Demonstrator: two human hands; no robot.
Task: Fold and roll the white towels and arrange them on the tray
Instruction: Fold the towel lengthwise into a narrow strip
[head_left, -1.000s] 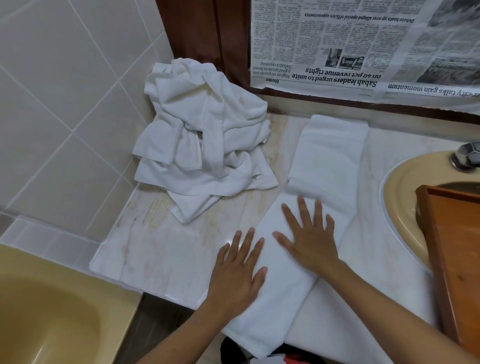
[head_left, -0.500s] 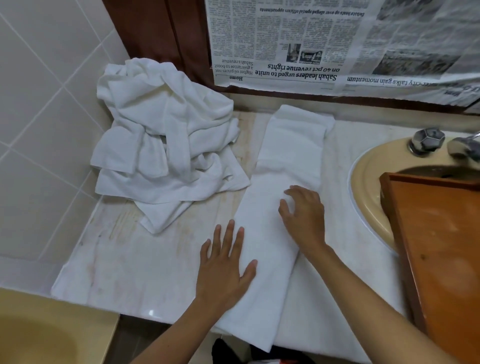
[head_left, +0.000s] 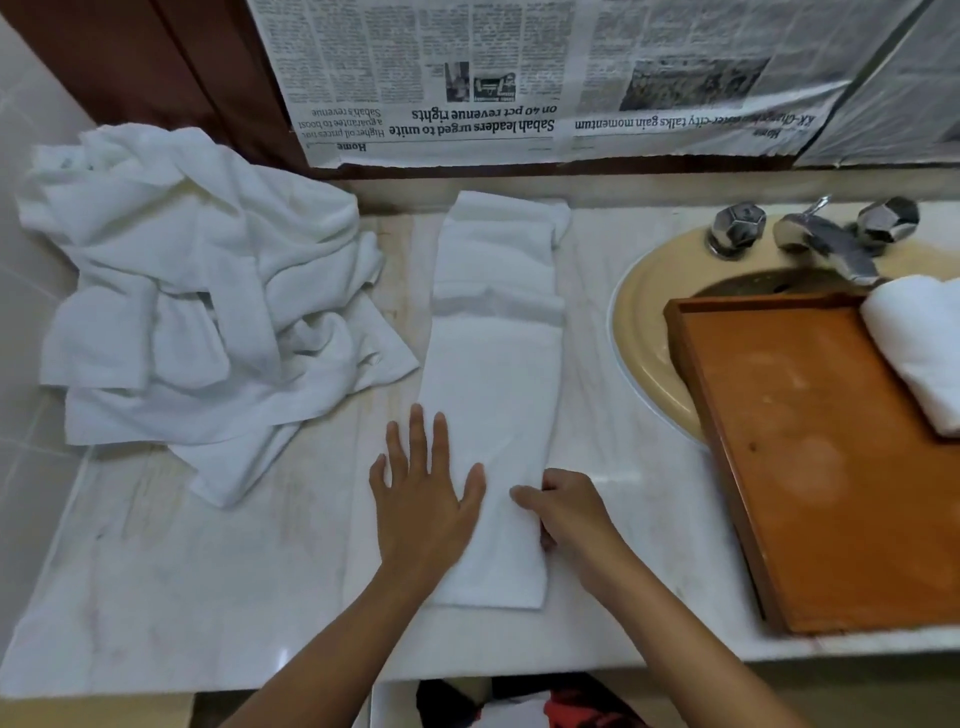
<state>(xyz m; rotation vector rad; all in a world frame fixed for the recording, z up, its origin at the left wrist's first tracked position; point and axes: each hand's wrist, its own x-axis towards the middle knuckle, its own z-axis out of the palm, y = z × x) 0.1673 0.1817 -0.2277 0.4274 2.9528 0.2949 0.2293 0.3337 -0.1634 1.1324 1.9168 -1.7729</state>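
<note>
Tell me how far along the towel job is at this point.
Done: one rolled towel lies on the tray. In hand: a folded towel lies as a long strip on the counter, left hand flat on it, right hand gripping its edge; not rolled yet. Left: the crumpled pile of towels.

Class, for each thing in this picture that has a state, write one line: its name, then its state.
folded towel: lying flat in a long strip.
towel pile: crumpled, unfolded.
tray: partly over the sink.
rolled towel: rolled, on the tray.
left hand: flat, pressing the folded towel.
right hand: curled, gripping its edge.
</note>
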